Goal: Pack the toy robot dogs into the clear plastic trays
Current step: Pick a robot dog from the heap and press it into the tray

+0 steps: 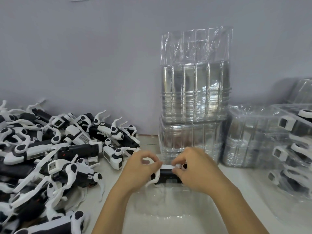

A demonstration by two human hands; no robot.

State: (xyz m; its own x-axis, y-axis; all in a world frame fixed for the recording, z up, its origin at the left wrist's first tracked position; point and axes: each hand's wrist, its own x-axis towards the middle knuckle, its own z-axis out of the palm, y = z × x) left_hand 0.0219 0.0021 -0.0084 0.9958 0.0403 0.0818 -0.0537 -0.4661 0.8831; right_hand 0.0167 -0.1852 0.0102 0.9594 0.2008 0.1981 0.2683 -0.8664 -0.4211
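The clear tray (170, 215) lies nearest me. Both hands, left (140, 168) and right (194, 168), grip the dog (166, 175) crosswise above its far edge.

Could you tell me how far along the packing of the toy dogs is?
Done: filled clear plastic trays stacked at right. In hand: both hands, left and right, grip one black-and-white toy robot dog over an open clear tray. Left: a big pile of loose dogs.

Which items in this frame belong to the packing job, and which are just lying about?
In the job: black-and-white toy robot dog held by left hand and right hand; clear plastic tray below; pile of loose dogs; stacked empty trays; packed trays.
Lying about: nothing visible.
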